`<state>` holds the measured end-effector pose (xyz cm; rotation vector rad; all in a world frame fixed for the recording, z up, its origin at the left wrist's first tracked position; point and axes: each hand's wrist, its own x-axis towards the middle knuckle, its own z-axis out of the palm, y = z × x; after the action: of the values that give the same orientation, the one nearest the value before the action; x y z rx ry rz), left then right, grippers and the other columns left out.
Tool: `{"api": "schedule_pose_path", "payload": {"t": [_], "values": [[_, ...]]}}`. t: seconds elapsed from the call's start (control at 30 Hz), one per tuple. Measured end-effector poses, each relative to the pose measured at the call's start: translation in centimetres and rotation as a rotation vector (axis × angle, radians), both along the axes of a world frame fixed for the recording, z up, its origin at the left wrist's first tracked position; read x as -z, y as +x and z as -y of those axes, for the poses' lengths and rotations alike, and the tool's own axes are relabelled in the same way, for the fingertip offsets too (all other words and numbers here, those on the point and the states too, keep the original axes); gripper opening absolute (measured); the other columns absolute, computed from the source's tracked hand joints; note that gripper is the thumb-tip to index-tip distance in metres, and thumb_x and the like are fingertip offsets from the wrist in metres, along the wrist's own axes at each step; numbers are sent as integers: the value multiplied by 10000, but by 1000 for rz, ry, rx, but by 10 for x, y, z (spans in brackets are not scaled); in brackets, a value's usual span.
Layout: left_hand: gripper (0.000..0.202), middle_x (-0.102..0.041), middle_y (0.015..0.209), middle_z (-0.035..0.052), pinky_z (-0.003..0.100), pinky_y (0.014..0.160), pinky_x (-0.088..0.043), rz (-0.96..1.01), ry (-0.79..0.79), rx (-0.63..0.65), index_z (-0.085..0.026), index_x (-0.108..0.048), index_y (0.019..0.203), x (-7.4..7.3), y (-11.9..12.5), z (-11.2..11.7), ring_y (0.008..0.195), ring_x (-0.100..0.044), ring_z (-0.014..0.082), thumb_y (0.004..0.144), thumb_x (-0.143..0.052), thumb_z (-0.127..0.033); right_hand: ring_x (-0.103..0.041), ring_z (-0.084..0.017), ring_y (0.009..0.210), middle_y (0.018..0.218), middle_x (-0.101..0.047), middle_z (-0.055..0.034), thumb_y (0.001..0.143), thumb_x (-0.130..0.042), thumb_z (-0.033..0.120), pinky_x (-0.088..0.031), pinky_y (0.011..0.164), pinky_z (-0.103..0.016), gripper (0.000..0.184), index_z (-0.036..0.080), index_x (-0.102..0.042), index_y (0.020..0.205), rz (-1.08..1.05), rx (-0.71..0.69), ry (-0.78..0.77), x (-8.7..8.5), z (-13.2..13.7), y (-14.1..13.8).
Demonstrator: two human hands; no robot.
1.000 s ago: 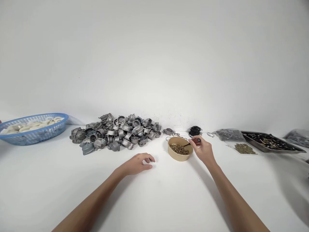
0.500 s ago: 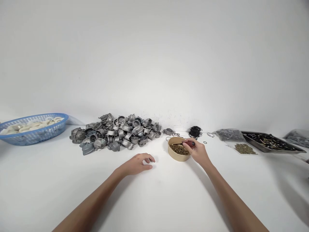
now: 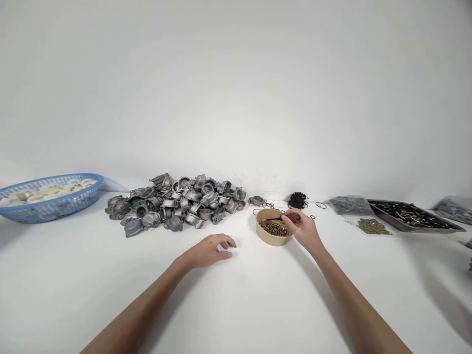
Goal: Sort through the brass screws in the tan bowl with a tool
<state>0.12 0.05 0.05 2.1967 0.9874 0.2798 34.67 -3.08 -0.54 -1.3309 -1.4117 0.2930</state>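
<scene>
My right hand [image 3: 301,229] is closed around the dark handle of a small screwdriver [image 3: 293,217]. Its thin shaft points left over a round tan bowl [image 3: 273,240]. Inside the bowl lie many small brass-coloured screws [image 3: 273,227]. To the left of the bowl, my left hand [image 3: 213,250] rests at the white table with thumb and fingers apart and nothing between them. Behind that hand is a heap of grey metal castings [image 3: 191,201], cup-shaped with open rims.
At the far left stands a blue plastic basket [image 3: 51,209] of pale parts. Black rubber rings [image 3: 297,200] are piled behind the bowl. Farther right are a bag of grey parts [image 3: 349,205], small brass pieces [image 3: 372,226] and a metal tray [image 3: 416,227] with dark parts.
My right hand and the screwdriver have shifted very slightly to the right over the bowl. My left hand has hardly moved.
</scene>
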Motion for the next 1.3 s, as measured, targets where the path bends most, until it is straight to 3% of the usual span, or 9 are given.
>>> {"api": "schedule_pose_path", "payload": {"t": [0.43,0.63,0.83,1.3], "values": [[352,-637,1168,58,292,795,-498,7,8,10,-285,-662,1177,1,-1,0,955,-623,222,878,-580,-451,-712,-250,732,785,-670,-54,825,-671,580,-623,685,-378,370,217,-630,886,-60,-67,-5,-6,5,-3],[341,-634,1175,53,300,810,-496,-8,6,2,-296,-662,1179,2,-1,-1,974,-616,225,881,-578,-439,-675,-214,657,773,-684,-47,821,-683,558,-589,664,-356,350,216,-619,864,-71,4,36,-9,4,4],[346,-634,1179,59,303,819,-499,11,14,16,-282,-660,1179,1,-1,0,978,-616,227,882,-578,-438,-701,-246,707,807,-700,-65,827,-678,546,-575,716,-386,339,219,-629,901,-46,75,39,-6,1,6],[340,-636,1167,55,295,821,-490,0,9,8,-287,-663,1178,0,0,1,976,-619,222,881,-586,-432,-721,-249,702,795,-708,-56,807,-687,577,-588,689,-370,367,218,-634,865,-52,74,8,-5,-1,7]]}}
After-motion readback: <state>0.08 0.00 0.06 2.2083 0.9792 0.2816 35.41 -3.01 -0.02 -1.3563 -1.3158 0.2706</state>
